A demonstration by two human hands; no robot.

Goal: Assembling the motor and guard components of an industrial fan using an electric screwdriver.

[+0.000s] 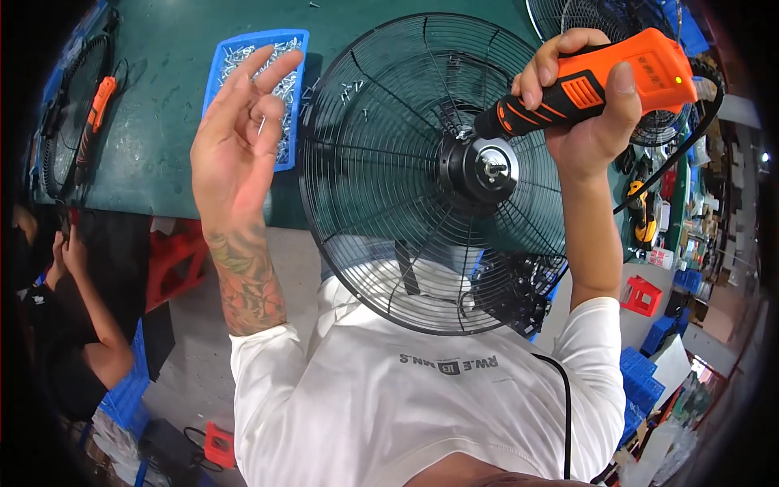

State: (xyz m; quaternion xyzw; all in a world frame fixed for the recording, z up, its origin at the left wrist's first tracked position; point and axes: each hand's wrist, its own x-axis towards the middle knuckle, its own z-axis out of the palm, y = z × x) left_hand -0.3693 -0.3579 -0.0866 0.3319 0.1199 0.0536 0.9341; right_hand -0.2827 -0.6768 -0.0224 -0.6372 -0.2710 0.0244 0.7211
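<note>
My right hand (596, 114) is wrapped round an orange and black electric screwdriver (580, 93) with a lit yellow-green light. Its nose points down and left at a bright metal screw (463, 134) by the rim of the black motor (479, 172). That motor sits in the middle of a round black wire fan guard (373, 235), which leans over the green bench's edge. Over a blue tray (303, 42) of silver screws, my left hand (239, 138) pinches a small screw (261, 127), with its other fingers raised.
Several loose screws (350, 91) lie behind the guard on the green bench (174, 49). Another orange screwdriver (101, 104) with a coiled cord rests at the left. A co-worker's hands (69, 252) show at lower left. Another fan guard (568, 12) stands at the back right, near a yellow tool (645, 215).
</note>
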